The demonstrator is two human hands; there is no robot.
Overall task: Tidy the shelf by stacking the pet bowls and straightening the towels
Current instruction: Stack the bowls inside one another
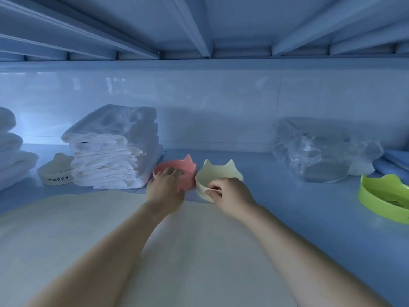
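Blue shelf (276, 196), glossy wall (221, 103); left fingers (171, 172) reach straight onto pink bowl (188, 171), right fingers (213, 189) pinch cream bowl (218, 171).

Left hand (164, 189) is motion-blurred and lies over the near rim of the pink cat-ear bowl (189, 173); grip or mere touch, cannot tell. Right hand (228, 196) pinches the white cat-ear bowl (218, 171) and hides part of its near wall. Cream bowl (55, 173) sits partly behind the folded towel stack (112, 149); only "Happy" is legible. Second towel stack (8, 151) is cut by the left edge. Green cat-ear bowl (385, 196) is cut by the right edge. Plastic-wrapped bundle (314, 149): contents unclear. Both forearms run off the bottom edge.
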